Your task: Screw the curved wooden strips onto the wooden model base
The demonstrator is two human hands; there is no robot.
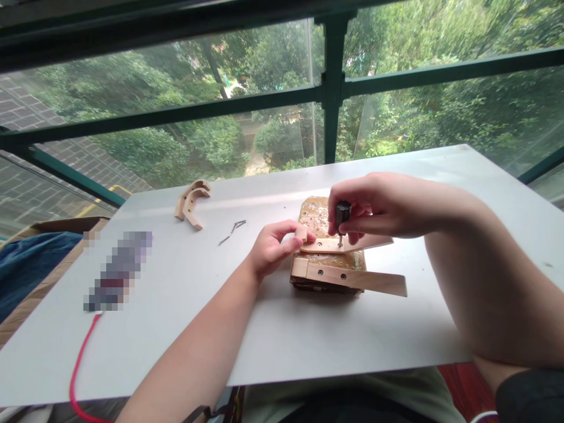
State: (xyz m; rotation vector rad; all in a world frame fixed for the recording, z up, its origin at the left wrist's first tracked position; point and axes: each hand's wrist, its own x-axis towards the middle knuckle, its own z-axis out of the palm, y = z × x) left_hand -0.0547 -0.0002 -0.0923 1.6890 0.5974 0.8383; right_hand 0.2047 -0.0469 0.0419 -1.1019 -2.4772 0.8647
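Observation:
A wooden board with two flat wooden slats across it lies in the middle of the white table. My left hand pinches the left end of the upper slat, fingers closed on it. My right hand is wrapped round a short black-handled screwdriver, held upright with its tip pressed on a screw in that slat. The lower slat lies along the board's near edge and sticks out to the right.
Two curved wooden pieces lie at the back left. Loose screws are scattered beside them. A blurred object with a red cable sits at the left. A cardboard box with blue cloth stands off the table's left edge. Windows are behind.

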